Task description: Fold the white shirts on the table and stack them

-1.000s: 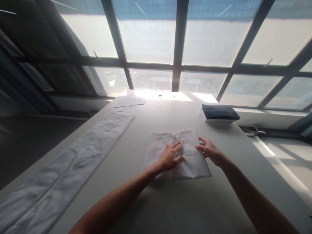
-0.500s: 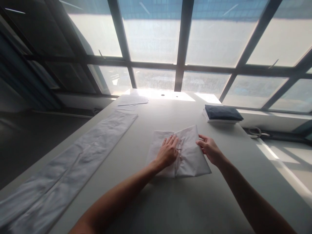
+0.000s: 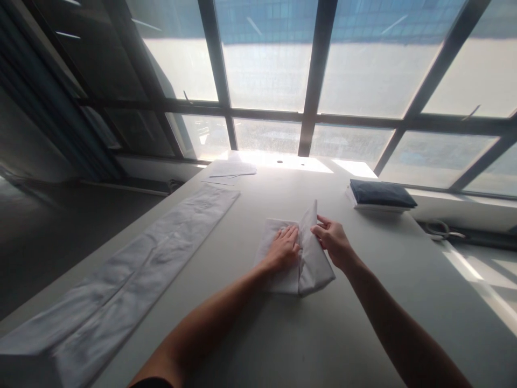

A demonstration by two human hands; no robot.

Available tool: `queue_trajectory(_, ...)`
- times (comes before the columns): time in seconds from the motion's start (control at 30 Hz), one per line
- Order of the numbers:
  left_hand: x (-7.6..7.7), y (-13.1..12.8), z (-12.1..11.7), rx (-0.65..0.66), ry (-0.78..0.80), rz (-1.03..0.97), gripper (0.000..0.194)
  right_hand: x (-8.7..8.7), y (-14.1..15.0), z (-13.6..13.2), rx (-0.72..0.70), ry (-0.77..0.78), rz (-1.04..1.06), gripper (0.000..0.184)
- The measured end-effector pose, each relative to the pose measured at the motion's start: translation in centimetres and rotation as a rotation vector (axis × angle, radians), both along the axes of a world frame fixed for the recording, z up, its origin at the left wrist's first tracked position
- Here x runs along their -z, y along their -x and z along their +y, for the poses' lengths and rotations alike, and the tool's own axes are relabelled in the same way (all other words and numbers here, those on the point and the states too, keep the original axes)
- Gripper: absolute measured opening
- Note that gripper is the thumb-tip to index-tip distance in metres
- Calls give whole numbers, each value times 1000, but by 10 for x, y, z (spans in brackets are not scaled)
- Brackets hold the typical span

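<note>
A white folded cloth [image 3: 274,283] lies on the table in front of me, its right part lifted and tilted up along a crease. My left hand [image 3: 285,247] rests flat on the lying part, close to the crease, with its fingers stretched out. At the raised right edge, my right hand [image 3: 333,240] pinches the cloth between thumb and fingers. To the left stretches a long strip of folded white fabric [image 3: 161,253], apart from both hands.
Toward the back right of the white table [image 3: 226,334] sits a stack of folded fabric, dark blue cloth [image 3: 382,193] over white. Papers [image 3: 232,169] lie at the far left end. Windows rise behind the table, and a coiled cable [image 3: 438,230] is beyond its right edge.
My right hand has moved left and raised the cloth's right part more steeply. My left hand stays pressed on the cloth. The whole view has shifted slightly.
</note>
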State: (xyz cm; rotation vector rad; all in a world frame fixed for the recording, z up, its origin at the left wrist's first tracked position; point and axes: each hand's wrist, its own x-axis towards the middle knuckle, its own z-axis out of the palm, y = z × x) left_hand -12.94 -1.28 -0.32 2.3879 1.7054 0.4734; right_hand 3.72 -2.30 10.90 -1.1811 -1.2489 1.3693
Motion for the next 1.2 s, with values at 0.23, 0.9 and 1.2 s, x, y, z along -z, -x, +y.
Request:
queue_trajectory(0.23, -14, 9, 11, -212, 174, -743, 46, 3, 48, 9, 9, -74, -122, 72)
queue_trajectory(0.9, -36, 74, 26, -398, 651, -1233, 24, 107, 42, 36, 133, -417, -414, 58)
queue_trajectory(1.2, -40, 84, 21, -479, 88, -656, 59, 104, 63, 13, -194, -378, -912, 70)
